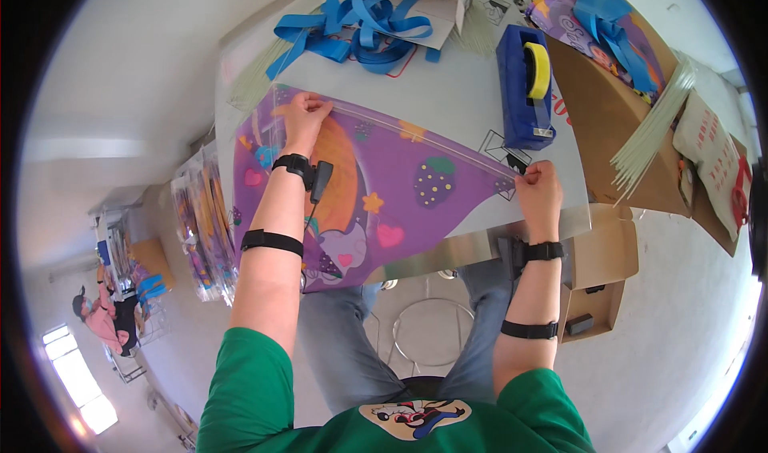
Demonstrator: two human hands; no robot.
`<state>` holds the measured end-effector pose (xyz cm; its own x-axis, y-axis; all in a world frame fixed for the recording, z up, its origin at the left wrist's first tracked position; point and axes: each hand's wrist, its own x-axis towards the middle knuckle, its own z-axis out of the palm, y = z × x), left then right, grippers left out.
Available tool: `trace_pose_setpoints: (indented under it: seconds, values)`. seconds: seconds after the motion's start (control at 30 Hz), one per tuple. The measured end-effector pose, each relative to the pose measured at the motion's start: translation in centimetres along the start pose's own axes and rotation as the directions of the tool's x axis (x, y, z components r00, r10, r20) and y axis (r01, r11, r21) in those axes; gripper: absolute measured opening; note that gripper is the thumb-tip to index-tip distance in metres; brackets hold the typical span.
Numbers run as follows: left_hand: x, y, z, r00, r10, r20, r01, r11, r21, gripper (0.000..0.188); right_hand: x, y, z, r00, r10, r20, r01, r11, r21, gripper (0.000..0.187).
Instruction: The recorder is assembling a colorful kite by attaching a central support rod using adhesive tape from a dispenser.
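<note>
A purple kite sail [400, 189], printed with fruit, hearts and an animal figure, lies over the table and hangs past its near edge. My left hand [305, 121] is closed at the sail's far left, its thumb and fingers pinched on the upper edge. At the right corner my right hand [539, 190] pinches the same edge. Between the two hands this edge runs straight and slants down to the right, with a thin pale rod or strip [424, 137] along it. My left forearm covers part of the print.
Blue ribbon [368, 33] lies heaped at the back beside thin pale rods [260, 77]. A blue tape dispenser [524, 93] with yellow tape stands right. Further right are a cardboard box [600, 93] and more rods [652, 129]. Another person [108, 317] is far left.
</note>
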<state>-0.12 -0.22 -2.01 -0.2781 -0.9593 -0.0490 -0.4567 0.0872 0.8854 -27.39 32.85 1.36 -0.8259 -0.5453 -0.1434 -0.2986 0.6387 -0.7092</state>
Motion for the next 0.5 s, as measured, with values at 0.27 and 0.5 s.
trace_pose_setpoints:
  seconds: [0.27, 0.5]
  values:
    - [-0.4, 0.3, 0.2, 0.999, 0.022, -0.047, -0.019, 0.998, 0.054, 0.040, -0.1, -0.4, 0.2, 1.000, 0.011, -0.003, -0.011, 1.000, 0.021, 0.025]
    - [-0.4, -0.2, 0.3, 0.994, 0.082, -0.077, -0.073, 0.992, 0.105, 0.039, -0.2, -0.8, 0.1, 1.000, 0.030, -0.001, -0.030, 0.999, 0.031, 0.025]
